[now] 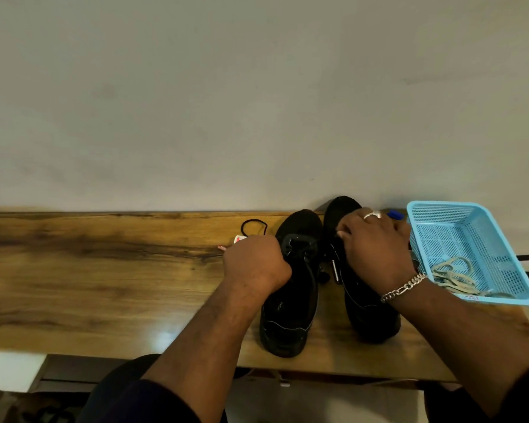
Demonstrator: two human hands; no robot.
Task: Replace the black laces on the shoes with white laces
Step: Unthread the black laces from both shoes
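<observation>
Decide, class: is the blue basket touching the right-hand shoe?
Cannot tell. In the head view the right hand covers the space between the blue basket and the right-hand shoe.

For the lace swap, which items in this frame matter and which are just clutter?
Job:
left shoe
right shoe
black lace on the table
pale laces in the blue basket
left hand
right hand

Lying about:
blue object behind the basket
small red-and-white item

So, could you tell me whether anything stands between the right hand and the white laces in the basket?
Only the blue basket's near wall: the white laces lie inside it, beside the right hand, which rests on the right shoe.
</observation>
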